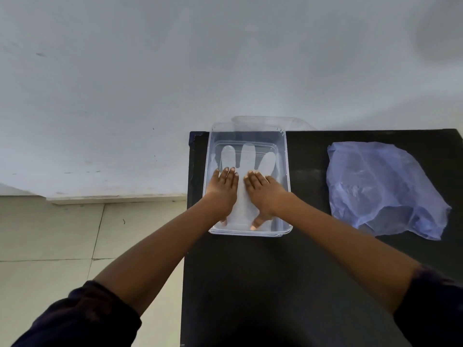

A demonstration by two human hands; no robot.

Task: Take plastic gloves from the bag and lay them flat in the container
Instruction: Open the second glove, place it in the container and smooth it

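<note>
A clear plastic container (285, 156) stands on the black table, at its far left. A translucent plastic glove (249, 156) lies flat inside it, fingers pointing away from me. My left hand (223, 191) and my right hand (263, 194) both rest palm down on the glove's lower part, side by side, fingers stretched out. Neither hand grips anything. A pale blue plastic bag (380, 186) lies crumpled on the table to the right of the container, well apart from both hands.
The black table (288, 284) ends just left of the container, with tiled floor (62, 234) below. A white wall (175, 71) runs right behind the table. A clear lid (268, 122) leans behind the container against the wall.
</note>
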